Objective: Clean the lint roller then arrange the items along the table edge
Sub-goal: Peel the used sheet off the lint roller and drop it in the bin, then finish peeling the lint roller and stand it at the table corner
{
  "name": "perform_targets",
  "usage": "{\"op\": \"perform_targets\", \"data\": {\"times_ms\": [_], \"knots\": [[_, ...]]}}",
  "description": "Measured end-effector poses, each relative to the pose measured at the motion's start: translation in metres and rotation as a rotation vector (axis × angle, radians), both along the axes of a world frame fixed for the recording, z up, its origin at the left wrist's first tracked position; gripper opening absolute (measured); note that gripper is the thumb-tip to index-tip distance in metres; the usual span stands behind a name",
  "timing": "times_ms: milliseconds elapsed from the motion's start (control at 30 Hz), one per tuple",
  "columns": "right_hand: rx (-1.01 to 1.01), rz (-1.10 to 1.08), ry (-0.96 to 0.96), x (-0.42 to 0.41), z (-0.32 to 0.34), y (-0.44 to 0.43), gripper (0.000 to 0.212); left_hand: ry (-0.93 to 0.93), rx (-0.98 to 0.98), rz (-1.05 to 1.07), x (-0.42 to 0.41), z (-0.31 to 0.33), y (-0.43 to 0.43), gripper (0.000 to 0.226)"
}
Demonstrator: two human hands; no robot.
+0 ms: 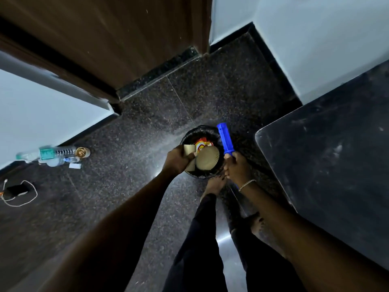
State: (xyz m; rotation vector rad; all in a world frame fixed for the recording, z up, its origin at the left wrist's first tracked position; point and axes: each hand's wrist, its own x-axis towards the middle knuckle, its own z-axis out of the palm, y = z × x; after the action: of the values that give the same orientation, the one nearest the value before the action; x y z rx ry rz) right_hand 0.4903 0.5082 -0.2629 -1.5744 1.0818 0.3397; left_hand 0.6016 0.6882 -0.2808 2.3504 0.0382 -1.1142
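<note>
**Hands over the bin, roller half-cleaned**

Right hand (236,165) was clamped round the handle of the blue lint roller (224,138), w/ the roller's head pointing away from the person and hanging just past the right rim of the bin (185,138). Held that way, prob. so whatever peeled off would drop straight in, not on the floor. A bracelet (246,184) sat on that wrist.

Left hand (178,160) was closed on a tan scrap of paper (188,149), likely a used sheet off the roller, though too small to tell for sure. It hovered right above the bin's left side, so the drop looked about to happen; the fingers hadn't let go.

Inside the bin: a round paper plate (207,158) tilted vs. the wall, and a red-and-yellow wrapper (201,144) behind it. Bin stood on the dark speckled floor (136,144), touching or nearly touching the person's foot (214,183).

Dark table (336,165) was close on the right, its rounded corner near the roller hand. No items showed on the visible part, so the arranging step looked not yet started.

Further off on the left, by the wall: a plastic bottle (48,153) lying down, a small gold-topped can (82,152) beside it, and a phone (16,189) w/ a white cable (29,200) looped round it. Wooden door (105,39) stood at the top.

Judgement: still in the cleaning stage.
</note>
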Motion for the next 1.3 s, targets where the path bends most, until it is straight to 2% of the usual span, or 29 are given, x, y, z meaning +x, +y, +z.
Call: {"op": "perform_targets", "data": {"times_ms": [200,333,500,667,767,967,1133,1300], "knots": [[-0.084,0.049,0.040,0.000,-0.075,-0.006,0.017,0.014,0.024,-0.043,0.003,-0.069,-0.013,0.054],[-0.101,0.088,0.057,0.006,-0.104,-0.001,0.005,-0.012,0.055,-0.105,0.009,-0.098,-0.015,0.053],[-0.089,0.087,0.026,0.017,-0.095,0.008,0.026,-0.009,0.102,-0.206,0.016,-0.090,-0.001,0.063],[-0.153,0.114,-0.006,0.009,-0.038,0.020,0.025,-0.100,0.105,-0.320,0.016,-0.031,0.015,0.079],[-0.111,0.107,-0.072,0.001,0.009,0.028,0.020,-0.206,0.100,-0.341,0.011,0.017,0.023,0.090],[-0.013,0.032,-0.200,-0.007,0.117,0.029,0.013,-0.387,0.024,-0.375,-0.006,0.120,0.033,0.093],[-0.050,0.034,-0.318,-0.013,0.198,0.012,0.018,-0.534,-0.024,-0.459,-0.022,0.200,0.025,0.093],[-0.116,0.004,-0.393,-0.034,0.251,-0.012,0.018,-0.634,-0.082,-0.575,-0.036,0.266,-0.013,0.092]]}}
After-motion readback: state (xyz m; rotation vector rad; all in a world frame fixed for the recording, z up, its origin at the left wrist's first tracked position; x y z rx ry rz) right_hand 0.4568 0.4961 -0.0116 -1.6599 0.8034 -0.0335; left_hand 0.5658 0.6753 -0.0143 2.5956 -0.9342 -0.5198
